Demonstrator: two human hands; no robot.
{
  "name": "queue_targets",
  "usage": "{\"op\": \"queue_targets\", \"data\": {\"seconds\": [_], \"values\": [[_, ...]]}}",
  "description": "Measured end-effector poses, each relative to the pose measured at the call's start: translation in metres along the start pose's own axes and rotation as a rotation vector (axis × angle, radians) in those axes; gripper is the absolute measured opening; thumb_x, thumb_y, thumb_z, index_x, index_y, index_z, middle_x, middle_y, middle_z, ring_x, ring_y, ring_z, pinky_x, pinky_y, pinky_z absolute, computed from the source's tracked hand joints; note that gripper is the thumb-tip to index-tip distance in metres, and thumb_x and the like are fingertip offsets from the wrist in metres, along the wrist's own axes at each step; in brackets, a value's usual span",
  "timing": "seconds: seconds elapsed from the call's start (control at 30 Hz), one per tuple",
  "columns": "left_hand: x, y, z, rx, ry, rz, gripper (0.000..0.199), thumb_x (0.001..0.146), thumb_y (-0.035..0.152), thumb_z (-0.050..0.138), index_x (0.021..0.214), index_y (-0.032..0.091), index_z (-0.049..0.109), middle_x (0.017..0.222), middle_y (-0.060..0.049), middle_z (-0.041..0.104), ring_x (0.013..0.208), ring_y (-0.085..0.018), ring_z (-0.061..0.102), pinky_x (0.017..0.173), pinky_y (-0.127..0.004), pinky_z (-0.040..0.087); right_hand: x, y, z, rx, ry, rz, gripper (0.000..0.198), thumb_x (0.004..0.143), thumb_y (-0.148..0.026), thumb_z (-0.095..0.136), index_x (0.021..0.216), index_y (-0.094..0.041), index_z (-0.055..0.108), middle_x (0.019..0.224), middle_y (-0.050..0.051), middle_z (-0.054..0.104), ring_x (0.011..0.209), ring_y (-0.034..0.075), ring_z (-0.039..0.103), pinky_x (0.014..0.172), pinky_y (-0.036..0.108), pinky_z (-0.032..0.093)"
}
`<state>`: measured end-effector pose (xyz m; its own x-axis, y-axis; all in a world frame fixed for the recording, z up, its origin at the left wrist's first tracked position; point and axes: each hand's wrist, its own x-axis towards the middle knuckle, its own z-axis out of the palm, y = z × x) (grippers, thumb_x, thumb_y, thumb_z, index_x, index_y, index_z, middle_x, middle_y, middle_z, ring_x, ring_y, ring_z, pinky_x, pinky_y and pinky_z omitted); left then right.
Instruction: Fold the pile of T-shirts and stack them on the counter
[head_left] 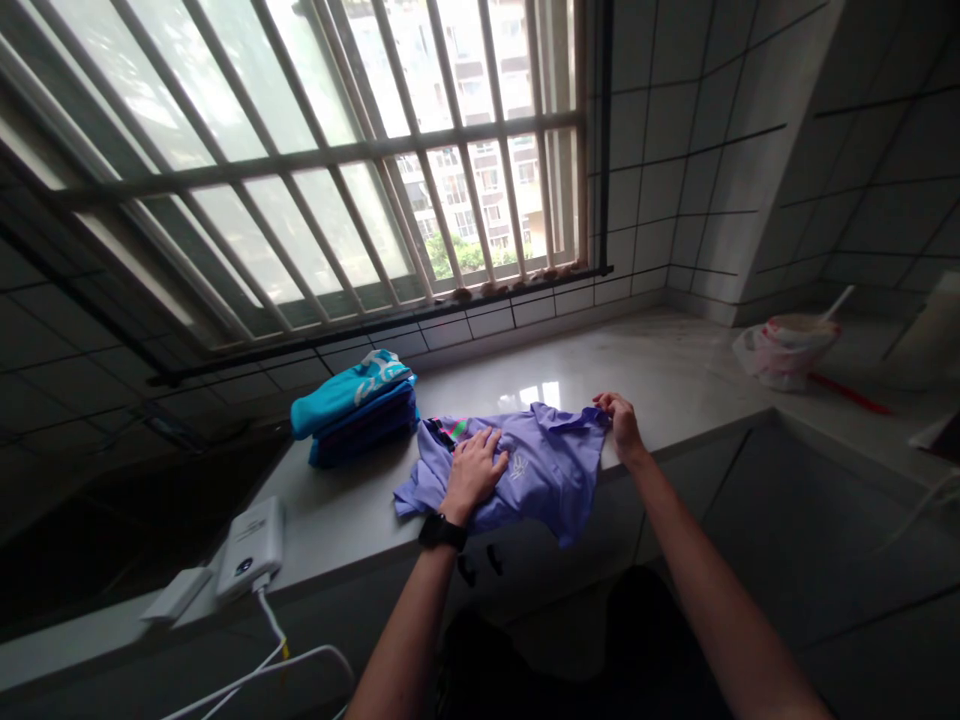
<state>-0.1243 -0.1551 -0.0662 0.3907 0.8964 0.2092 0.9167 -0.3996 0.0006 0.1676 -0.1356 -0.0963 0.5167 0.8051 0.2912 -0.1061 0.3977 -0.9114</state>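
Note:
A purple T-shirt (551,460) lies spread and wrinkled on the counter, its lower edge hanging over the front. A small pale print and some pink and green patches show on it. My left hand (476,468), with a black watch on the wrist, rests flat on the shirt's middle, fingers stretched out. At the right end, my right hand (621,420) pinches a corner of the same shirt between its fingers. To the left sits a stack of folded clothes, a turquoise garment (352,392) on top of a dark blue one (367,428).
A white power bank (251,545) with a plugged-in cable (274,625) lies at the counter's left front, beside a small white box (176,595). At the far right stands a bagged tub (791,345). A barred window (322,155) rises behind the counter (675,350).

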Motion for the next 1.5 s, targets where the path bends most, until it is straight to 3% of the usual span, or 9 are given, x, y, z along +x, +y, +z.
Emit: {"op": "queue_targets", "data": {"seconds": [0.53, 0.87, 1.5], "values": [[0.0005, 0.0002, 0.0006, -0.011, 0.004, -0.001, 0.050, 0.102, 0.042, 0.042, 0.148, 0.023, 0.051, 0.155, -0.010, 0.052, 0.143, -0.026, 0.048, 0.117, -0.043, 0.037, -0.0029, -0.0020, -0.0015, 0.078, -0.041, 0.076, 0.007, 0.053, -0.030, 0.046, 0.052, -0.024, 0.048, 0.080, 0.005, 0.064, 0.079, 0.021, 0.056, 0.073, 0.033, 0.044], [0.0009, -0.0010, 0.0024, -0.008, 0.006, 0.002, 0.049, 0.102, 0.041, 0.043, 0.147, 0.025, 0.052, 0.156, -0.009, 0.051, 0.143, -0.025, 0.048, 0.118, -0.041, 0.037, -0.0007, 0.0021, -0.0026, 0.057, -0.045, 0.048, 0.019, 0.060, -0.037, 0.050, 0.048, -0.025, 0.041, 0.072, 0.004, 0.057, 0.077, 0.021, 0.053, 0.071, 0.033, 0.044], [-0.0001, 0.0003, 0.0014, -0.027, 0.008, -0.005, 0.048, 0.102, 0.041, 0.042, 0.146, 0.025, 0.052, 0.155, -0.008, 0.052, 0.143, -0.023, 0.047, 0.118, -0.041, 0.036, -0.0020, -0.0014, -0.0024, 0.048, -0.063, 0.004, 0.013, 0.056, -0.032, 0.047, 0.046, -0.024, 0.042, 0.073, 0.005, 0.057, 0.077, 0.022, 0.053, 0.074, 0.036, 0.047]]}}
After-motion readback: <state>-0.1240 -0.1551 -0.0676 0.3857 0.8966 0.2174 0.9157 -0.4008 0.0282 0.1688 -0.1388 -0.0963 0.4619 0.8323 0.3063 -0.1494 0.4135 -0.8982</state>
